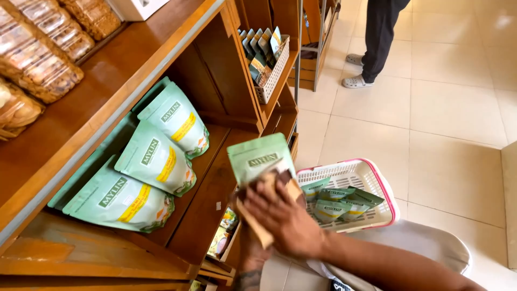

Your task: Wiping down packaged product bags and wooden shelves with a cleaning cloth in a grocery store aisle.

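My left hand (250, 264) reaches up from below and grips the lower part of a pale green stand-up pouch (260, 157) in front of the wooden shelf. My right hand (281, 216) lies over the pouch's lower front and presses a tan cloth (257, 229) against it. The pouch's bottom half is hidden by my hands and the cloth. Three matching green pouches (156, 159) lean in a row on the lower shelf board to the left.
A white basket with a pink rim (377, 178) holds several green pouches beside my knee. Wrapped snack packs (37, 59) lie on the upper shelf. A small white basket of sachets (274, 67) sits further along. Another person's legs (379, 37) stand on the tiled floor.
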